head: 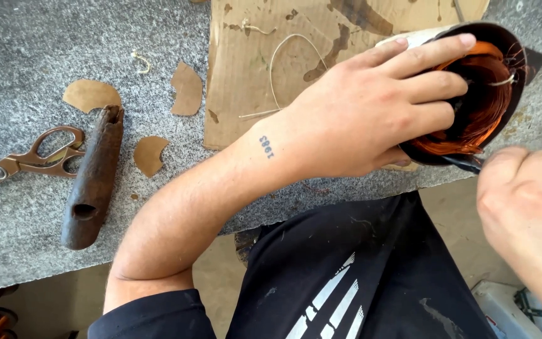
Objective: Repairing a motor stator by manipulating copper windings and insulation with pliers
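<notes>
Left hand [371, 107] clamped over dark stator [472, 94] at tabletop [20, 75] edge.

Fingers wrapped across the rim and copper coil [481, 103], holding the stator tilted on its side, partly on cardboard [252, 63], partly past the edge. Right hand [528, 207] curled shut just below, touching a dark strip at the lower rim; held object too hidden to tell. Inside the shell: orange windings, pale tie. Likely risks: slipping off the edge if the hold loosens; nicked or snapped wire from hard pulling; scraped fingertips on the rim. Well apart to the left: scissors [26, 160], rusty tube [92, 179], cardboard scraps [92, 94].
</notes>
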